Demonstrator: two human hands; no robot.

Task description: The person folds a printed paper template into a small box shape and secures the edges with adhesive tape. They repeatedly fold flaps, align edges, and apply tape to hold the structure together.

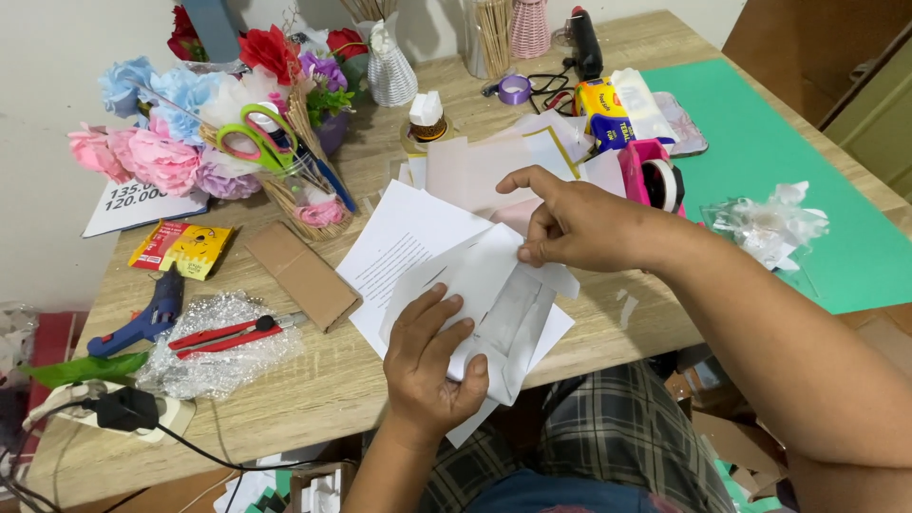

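Left hand (429,366) pinching the near corner of the folded white paper (499,304), right hand (584,226) nipping its far edge, both grips narrow and closed on it, just above the bench (313,385). Best kept taut, edges aligned before creasing. Underside of the paper hidden; printed sheet (399,252) beneath partly covered.

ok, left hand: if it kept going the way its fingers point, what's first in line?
The left hand points up and away across the table. Past the folded white paper it holds, the first thing is probably the right hand pinching the paper's upper edge. Depth is unclear; it might pass just left, over the loose white sheets.
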